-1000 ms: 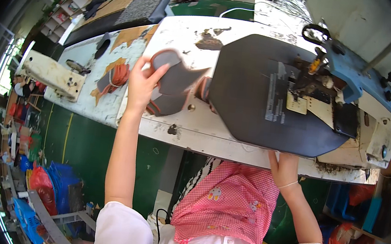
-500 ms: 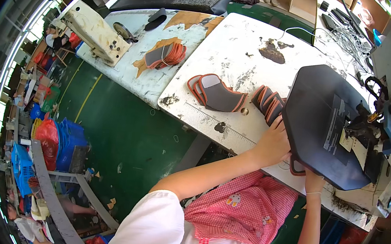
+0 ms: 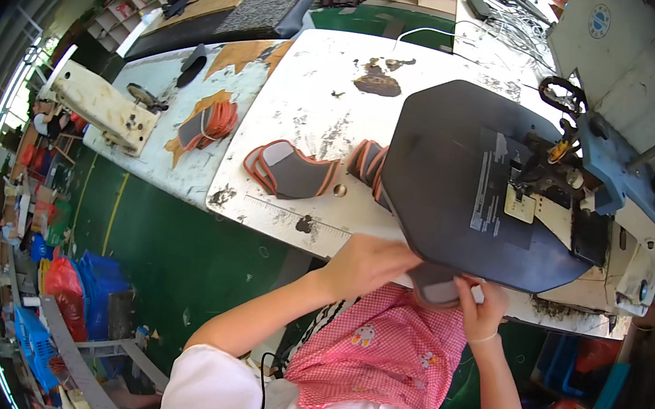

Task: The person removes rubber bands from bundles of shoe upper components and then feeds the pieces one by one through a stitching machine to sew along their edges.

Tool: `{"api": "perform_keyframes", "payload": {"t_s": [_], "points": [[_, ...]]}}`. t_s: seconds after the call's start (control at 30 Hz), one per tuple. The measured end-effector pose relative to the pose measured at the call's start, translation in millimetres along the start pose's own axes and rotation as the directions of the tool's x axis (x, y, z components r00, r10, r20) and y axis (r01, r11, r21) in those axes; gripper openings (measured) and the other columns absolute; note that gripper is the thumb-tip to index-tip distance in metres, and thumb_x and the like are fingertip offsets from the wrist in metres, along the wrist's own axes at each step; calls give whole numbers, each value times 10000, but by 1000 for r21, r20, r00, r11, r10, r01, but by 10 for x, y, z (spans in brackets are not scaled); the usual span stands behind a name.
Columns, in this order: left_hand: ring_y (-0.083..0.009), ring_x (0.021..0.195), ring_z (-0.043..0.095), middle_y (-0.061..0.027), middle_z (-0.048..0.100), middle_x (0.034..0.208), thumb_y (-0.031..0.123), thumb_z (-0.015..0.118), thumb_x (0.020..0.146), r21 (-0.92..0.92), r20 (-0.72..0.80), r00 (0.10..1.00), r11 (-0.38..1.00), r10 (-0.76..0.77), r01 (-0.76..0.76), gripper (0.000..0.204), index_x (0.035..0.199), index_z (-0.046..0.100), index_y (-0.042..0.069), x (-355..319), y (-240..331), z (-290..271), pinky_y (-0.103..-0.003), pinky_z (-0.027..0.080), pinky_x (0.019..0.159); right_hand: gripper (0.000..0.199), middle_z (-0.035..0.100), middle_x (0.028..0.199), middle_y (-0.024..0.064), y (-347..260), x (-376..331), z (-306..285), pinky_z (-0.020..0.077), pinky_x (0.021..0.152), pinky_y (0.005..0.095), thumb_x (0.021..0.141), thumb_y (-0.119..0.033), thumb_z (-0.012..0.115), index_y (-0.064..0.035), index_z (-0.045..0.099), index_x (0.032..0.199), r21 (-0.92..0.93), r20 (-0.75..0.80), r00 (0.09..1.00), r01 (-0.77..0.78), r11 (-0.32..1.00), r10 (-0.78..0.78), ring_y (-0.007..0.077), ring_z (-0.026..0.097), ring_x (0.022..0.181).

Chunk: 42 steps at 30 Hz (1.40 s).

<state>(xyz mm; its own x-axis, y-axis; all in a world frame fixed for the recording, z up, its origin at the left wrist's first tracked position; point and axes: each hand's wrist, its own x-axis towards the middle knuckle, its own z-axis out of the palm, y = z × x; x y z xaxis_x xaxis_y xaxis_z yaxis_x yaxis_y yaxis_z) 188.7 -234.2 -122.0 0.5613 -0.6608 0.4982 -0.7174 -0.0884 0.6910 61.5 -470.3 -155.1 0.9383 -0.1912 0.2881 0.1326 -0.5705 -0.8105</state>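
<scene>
My right hand (image 3: 485, 310) pinches a grey fabric piece (image 3: 437, 291) between thumb and fingers, just off the near edge of a black angular board (image 3: 442, 193). From the left, my left hand (image 3: 369, 267) meets the same piece; its fingertips are partly hidden at the board's edge. Beyond the board's left side stands a fanned stack of grey pieces with orange trim (image 3: 367, 162), partly covered by it. Further left, more grey orange-edged pieces (image 3: 298, 175) lie overlapped, with a light patch on the top one.
A sewing machine (image 3: 609, 176) rises over the board's right part. The white worktable (image 3: 297, 112) has dark stains and a ruler along its near edge. On the table to the left are a tied bundle of pieces (image 3: 209, 124) and another machine (image 3: 104, 110).
My left hand has drawn back from the fanned stack to the board's near edge. The grey piece by my right hand now shows more. The whole view has shifted.
</scene>
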Motion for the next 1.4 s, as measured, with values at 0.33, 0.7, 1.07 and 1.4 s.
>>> {"api": "perform_keyframes", "payload": {"t_s": [0.33,0.7,1.07,1.4], "points": [[-298,1013,616,-86,669,1078,87,729,765,425,-222,935,890,278,-164,311,1074,726,122,326,-143,141,-429,507,814,206,714,972,193,871,54,361,514,847,438,898,-76,677,50,680,1061,-189,-454,890,-50,981,-42,387,669,889],[-364,1157,562,-98,638,1238,153,825,731,443,-112,950,871,292,-215,360,1071,708,172,758,886,-409,-499,433,986,264,667,771,42,-1172,542,-588,426,530,326,733,61,722,-90,726,950,-259,-218,909,296,919,-355,207,554,551],[-351,1214,621,-117,671,1269,-43,705,694,368,125,985,916,122,-160,519,1184,739,125,995,895,-151,-496,501,1021,99,645,751,40,-1051,932,-787,470,724,377,805,-54,744,-85,716,894,-347,-146,970,133,928,-193,257,631,748],[-345,1314,578,-132,661,1317,-92,643,727,354,164,986,931,33,-90,556,1226,735,134,1126,823,-189,-516,436,1127,106,732,880,72,-978,1062,-765,524,785,396,803,-92,768,-81,738,904,-331,-180,967,112,937,-179,287,683,837]]}}
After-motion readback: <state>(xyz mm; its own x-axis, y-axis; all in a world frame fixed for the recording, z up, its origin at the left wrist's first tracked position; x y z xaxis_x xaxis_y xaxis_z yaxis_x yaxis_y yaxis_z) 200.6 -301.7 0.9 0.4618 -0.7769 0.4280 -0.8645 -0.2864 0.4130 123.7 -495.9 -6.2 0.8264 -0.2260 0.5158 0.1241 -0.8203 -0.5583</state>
